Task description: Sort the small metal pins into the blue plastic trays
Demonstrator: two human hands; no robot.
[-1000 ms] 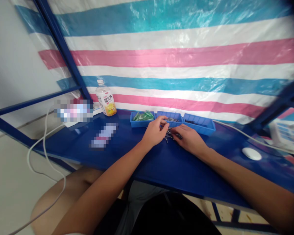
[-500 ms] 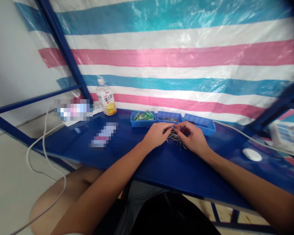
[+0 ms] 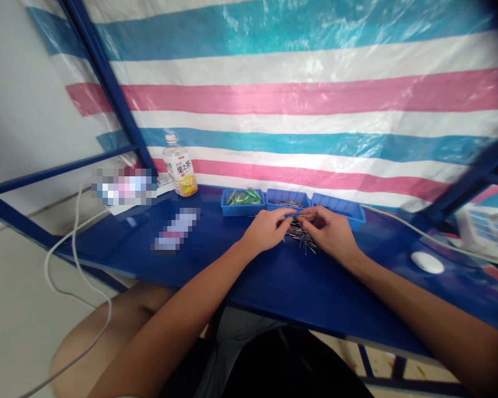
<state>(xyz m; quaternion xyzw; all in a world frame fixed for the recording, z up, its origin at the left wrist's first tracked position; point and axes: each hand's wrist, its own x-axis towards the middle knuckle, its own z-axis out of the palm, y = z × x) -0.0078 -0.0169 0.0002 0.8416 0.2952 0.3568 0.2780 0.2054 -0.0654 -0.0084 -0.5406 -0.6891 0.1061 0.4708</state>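
Metal pins (image 3: 302,239) lie heaped on the blue table (image 3: 232,260), just near of the middle tray (image 3: 288,197). The left hand (image 3: 265,229) pinches some. The right hand (image 3: 331,232) curls over them; I cannot tell whether it grips.

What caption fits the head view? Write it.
Left hand and right hand meet over metal pins near blue bins.
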